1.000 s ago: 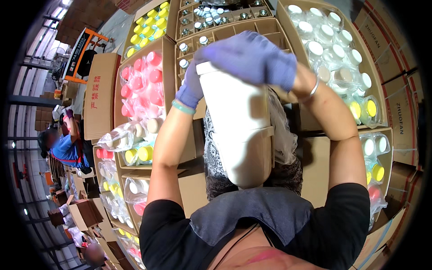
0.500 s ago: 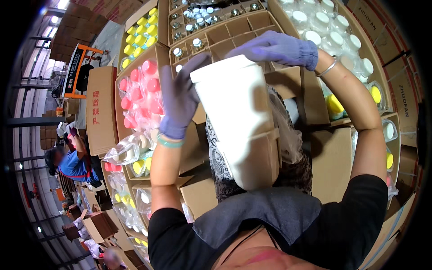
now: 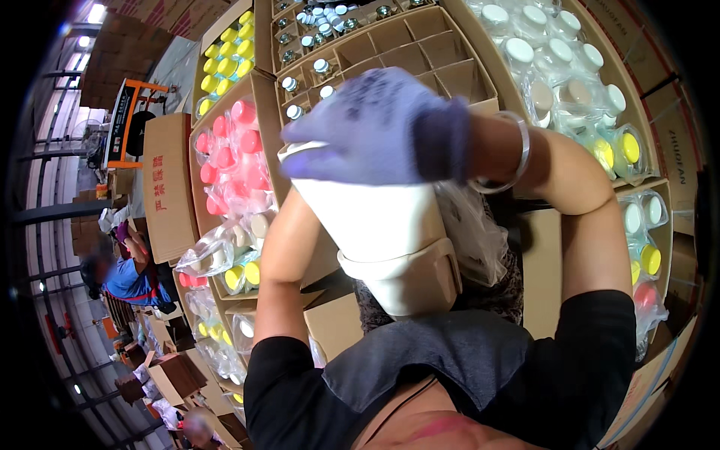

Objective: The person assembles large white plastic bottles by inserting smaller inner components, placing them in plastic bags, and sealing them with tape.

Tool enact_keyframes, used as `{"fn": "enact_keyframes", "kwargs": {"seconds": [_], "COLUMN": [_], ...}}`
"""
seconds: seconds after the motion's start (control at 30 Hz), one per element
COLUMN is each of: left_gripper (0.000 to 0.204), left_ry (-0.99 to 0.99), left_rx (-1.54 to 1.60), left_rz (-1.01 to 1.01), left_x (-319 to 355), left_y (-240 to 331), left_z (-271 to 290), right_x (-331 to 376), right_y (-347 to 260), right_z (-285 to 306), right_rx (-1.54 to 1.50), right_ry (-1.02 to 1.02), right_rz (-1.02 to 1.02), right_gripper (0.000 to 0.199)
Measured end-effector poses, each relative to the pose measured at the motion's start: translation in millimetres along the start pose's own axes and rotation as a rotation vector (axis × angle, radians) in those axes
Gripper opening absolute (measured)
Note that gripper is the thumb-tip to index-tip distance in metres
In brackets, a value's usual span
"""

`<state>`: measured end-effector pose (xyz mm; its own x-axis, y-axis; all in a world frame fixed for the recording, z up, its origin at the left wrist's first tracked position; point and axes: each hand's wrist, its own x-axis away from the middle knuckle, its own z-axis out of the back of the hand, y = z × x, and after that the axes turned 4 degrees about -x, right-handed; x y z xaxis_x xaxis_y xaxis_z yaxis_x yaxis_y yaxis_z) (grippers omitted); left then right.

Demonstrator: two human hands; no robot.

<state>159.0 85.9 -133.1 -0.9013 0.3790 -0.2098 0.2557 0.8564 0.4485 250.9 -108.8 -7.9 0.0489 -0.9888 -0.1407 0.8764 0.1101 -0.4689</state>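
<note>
A tall white tapered plastic container (image 3: pixel 375 217) leans between my arms, its lower end near my lap. A second rim runs round it partway down; whether it is two nested pieces I cannot tell. My right hand (image 3: pixel 367 127), in a purple-grey knit glove and blurred by motion, reaches across its wide upper end with the fingers bent over the rim. My left forearm (image 3: pixel 289 236) rises along the container's left side. The left hand is hidden behind the right hand and the container. A crumpled clear plastic bag (image 3: pixel 476 240) hangs at the container's right.
Ahead stands a divided carton (image 3: pixel 405 56) holding some capped bottles. Cartons of pink-capped bottles (image 3: pixel 244 112) and yellow-capped bottles (image 3: pixel 244 49) are on the left. White-capped bottles (image 3: pixel 559 52) fill a box at the right. A co-worker in blue (image 3: pixel 131 277) is far left.
My right hand has swung left and nearer across the container's top. My left hand has gone out of sight behind it. The container's upper end has moved lower and slightly left.
</note>
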Motion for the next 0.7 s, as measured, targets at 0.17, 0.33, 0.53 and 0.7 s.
{"fn": "enact_keyframes", "kwargs": {"seconds": [0.17,0.33,0.53,0.7], "left_gripper": [0.055,0.076,0.059,0.068], "left_ry": [0.089,-0.241,0.401,0.04], "left_rx": [-0.134,0.171,-0.717,-0.029], "left_rz": [-0.045,-0.066,-0.11,-0.055], "left_x": [-6,-17,6,-10], "left_y": [12,-11,18,1], "left_z": [-35,59,-33,8], "right_x": [15,12,27,4], "right_y": [95,26,80,41], "right_z": [-16,-15,-1,-16], "right_rx": [-0.484,0.265,-0.344,0.106], "right_ry": [0.306,0.384,0.196,0.412], "right_rz": [0.409,0.396,0.402,0.679], "right_gripper": [0.039,0.038,0.042,0.048]}}
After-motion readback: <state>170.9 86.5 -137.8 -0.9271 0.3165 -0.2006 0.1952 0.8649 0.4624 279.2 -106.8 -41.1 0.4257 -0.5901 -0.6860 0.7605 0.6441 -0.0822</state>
